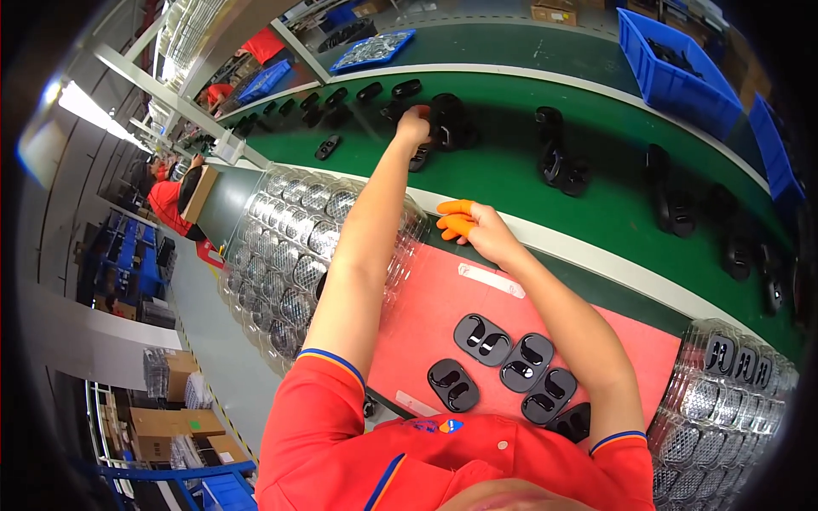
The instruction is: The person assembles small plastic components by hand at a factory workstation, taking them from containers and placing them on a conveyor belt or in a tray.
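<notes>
My left hand (414,127) reaches across the green conveyor belt (494,136), its fingers curled down among dark earphone charging cases. Its fingertips are hidden, so I cannot make out what they hold. A cluster of black cases (450,123) lies just right of it. My right hand (481,231), with orange finger cots on several fingers, hovers open near the belt's white edge and holds nothing I can see. Below it, on the red mat (426,298), lie several dark grey cases (483,339) with glossy black earphone-like pieces in them.
Clear plastic blister trays (290,247) are stacked left of the mat. More trays (716,409) stand at right, the top one partly filled. Groups of black cases (558,162) sit along the belt. Beyond it are blue bins (682,81). A person in red (170,200) is far left.
</notes>
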### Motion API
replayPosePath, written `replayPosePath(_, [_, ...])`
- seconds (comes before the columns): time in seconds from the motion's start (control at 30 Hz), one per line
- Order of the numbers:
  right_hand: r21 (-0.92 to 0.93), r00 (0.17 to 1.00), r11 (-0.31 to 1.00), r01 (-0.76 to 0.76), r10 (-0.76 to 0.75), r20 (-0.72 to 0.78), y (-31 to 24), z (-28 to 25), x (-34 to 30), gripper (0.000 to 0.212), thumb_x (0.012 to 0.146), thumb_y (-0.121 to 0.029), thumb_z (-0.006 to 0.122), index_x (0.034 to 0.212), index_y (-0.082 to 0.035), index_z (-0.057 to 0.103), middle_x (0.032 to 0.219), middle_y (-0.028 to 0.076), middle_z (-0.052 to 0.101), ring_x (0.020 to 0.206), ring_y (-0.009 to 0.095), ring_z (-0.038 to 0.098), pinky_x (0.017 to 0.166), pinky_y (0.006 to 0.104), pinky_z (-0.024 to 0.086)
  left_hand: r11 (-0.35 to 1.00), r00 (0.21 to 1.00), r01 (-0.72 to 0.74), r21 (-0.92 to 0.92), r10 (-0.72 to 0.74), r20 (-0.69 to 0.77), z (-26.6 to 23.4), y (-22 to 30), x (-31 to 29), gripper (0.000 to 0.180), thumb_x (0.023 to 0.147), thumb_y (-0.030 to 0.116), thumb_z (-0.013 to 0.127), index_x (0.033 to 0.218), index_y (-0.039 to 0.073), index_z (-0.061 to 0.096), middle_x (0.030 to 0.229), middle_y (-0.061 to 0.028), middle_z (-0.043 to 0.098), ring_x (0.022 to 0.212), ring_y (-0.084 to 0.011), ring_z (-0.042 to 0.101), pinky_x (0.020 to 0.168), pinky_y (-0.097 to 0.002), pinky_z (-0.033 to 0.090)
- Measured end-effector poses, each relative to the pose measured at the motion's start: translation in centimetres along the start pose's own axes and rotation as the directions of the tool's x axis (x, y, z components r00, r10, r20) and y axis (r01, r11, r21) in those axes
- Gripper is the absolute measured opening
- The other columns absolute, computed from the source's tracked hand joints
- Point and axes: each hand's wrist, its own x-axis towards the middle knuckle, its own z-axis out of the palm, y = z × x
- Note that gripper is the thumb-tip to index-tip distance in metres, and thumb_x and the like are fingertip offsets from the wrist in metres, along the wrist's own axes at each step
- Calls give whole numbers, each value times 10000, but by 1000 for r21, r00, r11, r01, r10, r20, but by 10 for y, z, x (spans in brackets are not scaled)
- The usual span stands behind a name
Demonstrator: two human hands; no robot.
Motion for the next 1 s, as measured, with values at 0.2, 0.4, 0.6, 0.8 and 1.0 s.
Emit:
replayPosePath(0.2, [-36,1000,999,14,-14,0,-3,-1,1,323,904,-174,521,1181,-12,556,1013,91,642,827,131,614,682,227,447,365,999,-10,931,-31,23,7,20,-45,905,651,324,772,1397,61,334,1346,-214,441,1173,-373,500,986,-403,410])
replayPosePath(0.4, [19,997,999,43,-41,-72,-6,0,0,320,917,-92,460,1226,-24,505,1048,131,634,878,180,646,685,253,498,318,988,-93,944,-88,127,-22,37,-71,744,616,201,779,1270,35,465,1240,-215,524,1115,-346,553,897,-411,483])
replayPosePath(0.6, [503,988,853,137,-84,-127,-9,-20,-2,402,955,-221,462,1323,-76,389,1174,176,570,935,284,635,636,312,538,398,655,-751,526,355,667,-18,86,-167,874,627,34,719,1400,63,311,1134,-231,552,1074,-373,531,895,-401,449])
replayPosePath(0.8, [541,985,823,173,-141,-101,-16,-28,-1,371,890,-62,531,1256,-74,473,1060,110,605,850,224,653,597,275,548,263,546,-835,483,508,667,-46,98,-233,824,730,147,707,1404,-10,261,1385,-220,380,1265,-345,384,1040,-389,336])
replayPosePath(1.0, [586,942,750,306,-149,-301,-7,-46,9,337,823,9,612,1130,-19,477,1061,150,593,934,278,641,769,335,575,540,855,-517,664,298,424,-147,68,-267,675,837,257,638,1399,60,320,1315,-198,437,1226,-311,427,1034,-370,336])
